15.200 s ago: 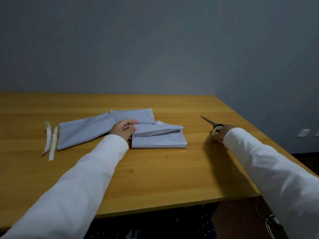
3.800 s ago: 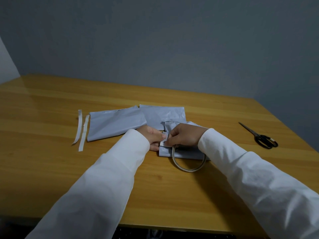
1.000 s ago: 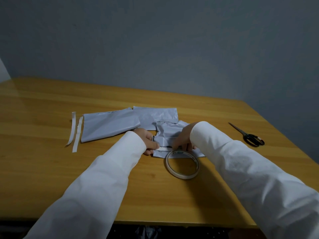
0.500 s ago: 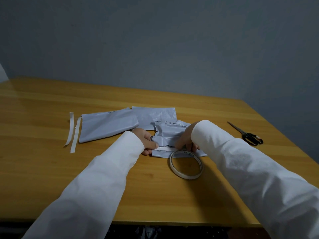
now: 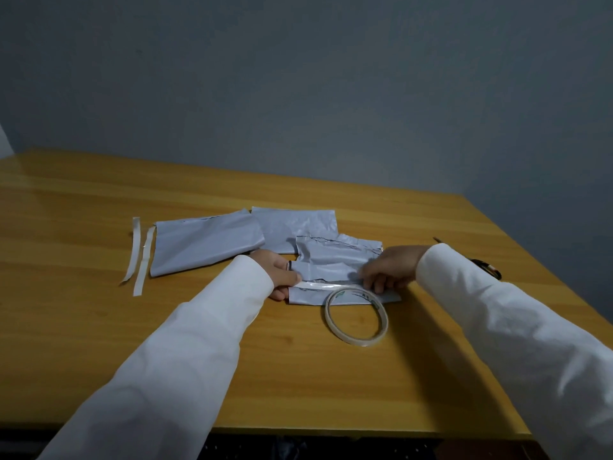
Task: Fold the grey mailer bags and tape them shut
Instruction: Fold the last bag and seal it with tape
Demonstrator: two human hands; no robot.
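Nearest on the tabletop (image 5: 298, 376) lies the tape roll (image 5: 356, 316), flat, its far rim just overlapping the near edge of the folded mailer bag (image 5: 335, 263). A strip of tape (image 5: 323, 285) runs off the roll leftward, stretched across the bag's near flap; long axis left-right, roughly parallel to the tabletop's near edge. Left hand (image 5: 277, 273), at the bag's left end: grip closed in a pinch on the strip's free end, thumb on top, pinning it at the bag's left edge. Right hand (image 5: 391, 268) sits on the bag's right part, fingers curled down w/ tips pressing on the strip near where it meets the roll; can't tell if it pinches the tape or only presses. So the strip spans btwn both hands, left hand anchoring, right hand nearer the roll, which prob. makes the right the one to smooth down or tear off. Judged: taping step on this bag is mid-way; strip not yet cut. Farther back, two more grey mailer bags (image 5: 205, 242) lie flat, overlapping, left of centre. Two peeled liner strips (image 5: 139, 257) lie left of those. Scissors (image 5: 487, 268) far right, mostly hidden behind the right sleeve, well apart from the strip.
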